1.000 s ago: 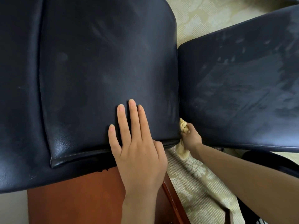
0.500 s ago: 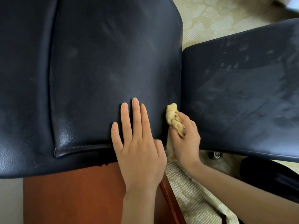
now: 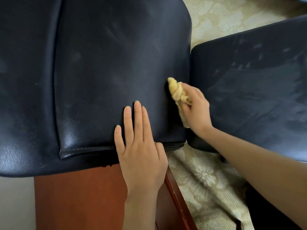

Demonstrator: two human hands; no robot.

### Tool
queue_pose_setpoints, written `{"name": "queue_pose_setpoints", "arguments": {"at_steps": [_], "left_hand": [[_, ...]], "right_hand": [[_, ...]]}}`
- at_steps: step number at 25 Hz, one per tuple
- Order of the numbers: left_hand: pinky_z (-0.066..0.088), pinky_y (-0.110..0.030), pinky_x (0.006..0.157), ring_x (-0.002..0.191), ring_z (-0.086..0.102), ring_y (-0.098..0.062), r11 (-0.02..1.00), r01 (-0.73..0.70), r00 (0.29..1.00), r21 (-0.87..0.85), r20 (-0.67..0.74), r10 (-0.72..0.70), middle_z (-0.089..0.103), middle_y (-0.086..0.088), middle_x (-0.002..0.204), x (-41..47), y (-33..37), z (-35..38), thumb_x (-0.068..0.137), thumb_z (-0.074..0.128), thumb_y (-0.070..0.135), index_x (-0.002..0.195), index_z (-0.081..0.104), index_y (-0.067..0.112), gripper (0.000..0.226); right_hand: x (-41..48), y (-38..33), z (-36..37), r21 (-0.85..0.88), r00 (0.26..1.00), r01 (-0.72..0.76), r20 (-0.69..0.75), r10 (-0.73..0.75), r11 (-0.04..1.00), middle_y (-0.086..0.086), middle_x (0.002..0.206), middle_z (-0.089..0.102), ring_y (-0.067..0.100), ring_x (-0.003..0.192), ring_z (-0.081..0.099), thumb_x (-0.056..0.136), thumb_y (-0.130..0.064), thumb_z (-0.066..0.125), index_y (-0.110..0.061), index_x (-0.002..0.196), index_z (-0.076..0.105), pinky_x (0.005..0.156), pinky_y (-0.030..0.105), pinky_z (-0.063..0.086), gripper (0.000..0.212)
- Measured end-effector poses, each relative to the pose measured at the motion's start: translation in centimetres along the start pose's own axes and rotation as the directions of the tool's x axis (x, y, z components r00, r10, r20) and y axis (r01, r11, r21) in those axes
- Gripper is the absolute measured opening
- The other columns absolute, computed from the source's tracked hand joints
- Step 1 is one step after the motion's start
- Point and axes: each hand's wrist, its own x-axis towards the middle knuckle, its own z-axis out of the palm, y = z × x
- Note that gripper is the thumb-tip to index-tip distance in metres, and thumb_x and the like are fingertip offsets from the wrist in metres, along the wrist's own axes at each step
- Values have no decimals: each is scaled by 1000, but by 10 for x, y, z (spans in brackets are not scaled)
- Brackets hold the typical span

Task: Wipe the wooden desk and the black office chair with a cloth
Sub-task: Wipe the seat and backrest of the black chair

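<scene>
The black office chair's padded back (image 3: 106, 67) fills the left and middle of the head view, and its seat (image 3: 255, 90) lies to the right with faint wipe streaks. My left hand (image 3: 139, 146) rests flat on the lower right of the chair back with straight fingers. My right hand (image 3: 196, 110) grips a bunched yellow cloth (image 3: 177, 92) and presses it against the right edge of the back, beside the gap to the seat. The reddish-brown wooden desk (image 3: 79, 196) shows below the chair back.
Patterned beige carpet (image 3: 207, 183) lies between the desk edge and the chair seat and beyond the chair at the top. A dark object (image 3: 272, 213) sits at the bottom right under my forearm. A pale surface (image 3: 15, 205) shows left of the desk.
My right hand has carried the cloth up from the chair back's lower right corner along its right edge. My left hand stays pressed in the same spot.
</scene>
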Motion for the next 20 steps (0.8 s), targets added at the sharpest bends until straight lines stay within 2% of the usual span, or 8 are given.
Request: {"name": "queue_pose_setpoints", "arguments": {"at_steps": [2, 4, 7, 9, 11, 14, 16, 20], "left_hand": [[2, -41, 115, 146, 8, -23, 1000, 5, 1000, -2, -4, -5, 17, -6, 158, 0, -1, 1, 80, 27, 18, 149, 23, 7, 70], [1, -42, 115, 146, 8, -23, 1000, 12, 1000, -12, -2, -12, 17, -6, 158, -1, 0, 1, 80, 26, 19, 149, 23, 7, 70], [0, -42, 115, 146, 8, -23, 999, 26, 1000, -26, -3, -26, 17, -7, 158, 0, 2, 2, 81, 26, 19, 149, 23, 6, 69], [-1, -42, 115, 146, 7, -23, 999, 26, 1000, -22, -1, -26, 17, -7, 158, -1, 2, 2, 81, 27, 19, 149, 22, 6, 70], [0, -42, 115, 146, 7, -23, 999, 25, 1000, -25, 0, -25, 17, -7, 158, 0, 1, 2, 81, 27, 19, 149, 22, 6, 70], [2, -43, 115, 146, 7, -24, 1000, 14, 1000, -26, 3, -14, 17, -8, 158, -1, 0, 1, 80, 27, 20, 149, 22, 6, 70], [2, -43, 115, 146, 7, -25, 999, 7, 1000, -33, 2, -7, 15, -8, 158, 0, 0, 0, 80, 28, 21, 149, 22, 7, 71], [-2, -42, 115, 146, 0, -23, 998, -25, 996, -51, 85, 29, 8, -6, 159, -2, -2, -6, 81, 37, 21, 150, 17, 9, 73]], "right_hand": [[6, 21, -1, -64, 968, -242, 45, 245, 968, 9, 121, 56, 14, 106, 51, 89, -9, 58, -15, 130, 50, 83, 5, 30, 41], [-1, 40, 0, -158, 877, -423, 177, 447, 892, 15, 119, 56, 26, 107, 53, 94, -13, 52, -12, 130, 43, 81, 20, 34, 38], [-26, 54, 6, -326, 696, -537, 351, 627, 778, 19, 115, 55, 29, 95, 52, 98, -15, 44, -4, 130, 35, 72, 23, 37, 35], [-44, 56, 10, -390, 612, -567, 390, 688, 726, 12, 103, 53, 24, 88, 50, 98, -14, 42, -3, 132, 34, 73, 25, 37, 36], [-60, 54, 10, -331, 605, -604, 402, 687, 725, 4, 100, 52, 16, 85, 49, 98, -12, 41, -7, 132, 34, 71, 23, 38, 35], [-73, 47, 6, -188, 654, -653, 349, 671, 734, 9, 117, 52, 17, 97, 49, 95, -8, 45, -14, 135, 35, 80, 27, 41, 42], [-81, 38, 6, -100, 654, -701, 304, 693, 706, 10, 119, 50, 18, 98, 49, 91, -5, 48, -15, 135, 36, 82, 30, 43, 46], [-93, 12, 7, 124, 474, -879, 335, 815, 460, 15, 125, 47, 28, 113, 49, 91, -5, 51, -11, 135, 29, 99, 45, 44, 49]]}}
